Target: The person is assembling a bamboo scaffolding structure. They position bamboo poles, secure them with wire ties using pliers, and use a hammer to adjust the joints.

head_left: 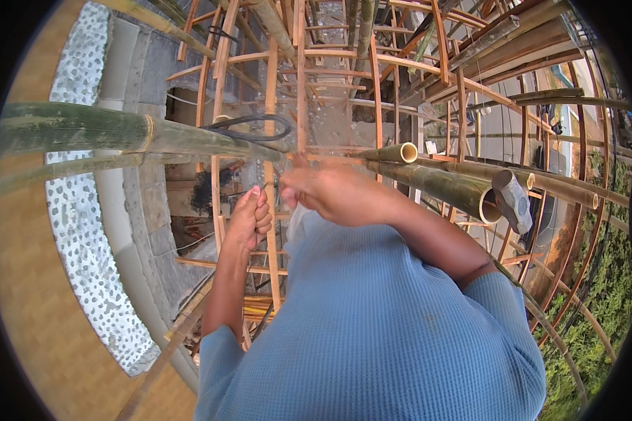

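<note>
My left hand (249, 219) is a closed fist on a thin cord; my right hand (330, 193) curls beside it, grip unclear; the green bamboo pole (119, 133) runs crosswise just above both sets of fingers, nearer the left.

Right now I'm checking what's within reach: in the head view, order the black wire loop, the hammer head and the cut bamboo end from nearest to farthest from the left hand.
From the left hand:
1. Black wire loop, above it.
2. Cut bamboo end, up and right.
3. Hammer head, far right.
</note>
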`<state>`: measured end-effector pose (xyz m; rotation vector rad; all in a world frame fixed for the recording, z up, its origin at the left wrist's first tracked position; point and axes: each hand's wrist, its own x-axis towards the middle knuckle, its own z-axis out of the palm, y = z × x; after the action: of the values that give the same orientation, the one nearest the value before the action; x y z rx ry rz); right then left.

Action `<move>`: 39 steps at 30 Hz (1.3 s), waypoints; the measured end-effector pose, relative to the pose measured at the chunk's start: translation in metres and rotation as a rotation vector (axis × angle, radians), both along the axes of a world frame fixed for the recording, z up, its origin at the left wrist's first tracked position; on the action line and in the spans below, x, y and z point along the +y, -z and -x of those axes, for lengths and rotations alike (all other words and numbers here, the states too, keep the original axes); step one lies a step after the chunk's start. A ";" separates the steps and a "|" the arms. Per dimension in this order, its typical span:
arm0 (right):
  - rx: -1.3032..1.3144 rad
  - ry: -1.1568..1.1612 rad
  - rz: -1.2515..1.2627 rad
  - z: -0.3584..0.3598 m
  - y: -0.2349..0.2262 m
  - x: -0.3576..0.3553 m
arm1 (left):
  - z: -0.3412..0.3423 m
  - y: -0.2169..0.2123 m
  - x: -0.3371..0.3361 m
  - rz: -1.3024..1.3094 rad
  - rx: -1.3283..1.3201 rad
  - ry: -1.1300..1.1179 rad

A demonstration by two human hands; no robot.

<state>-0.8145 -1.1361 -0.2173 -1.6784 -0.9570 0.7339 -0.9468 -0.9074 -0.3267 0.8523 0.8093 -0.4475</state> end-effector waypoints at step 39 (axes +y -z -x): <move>0.921 -0.319 0.065 0.015 0.118 -0.033 | -0.038 -0.078 0.064 0.174 -0.170 -0.323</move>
<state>-0.8298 -1.1687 -0.3350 -1.0282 -0.5244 1.5770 -0.9090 -0.8429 -0.2489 0.5756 0.7232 -0.1542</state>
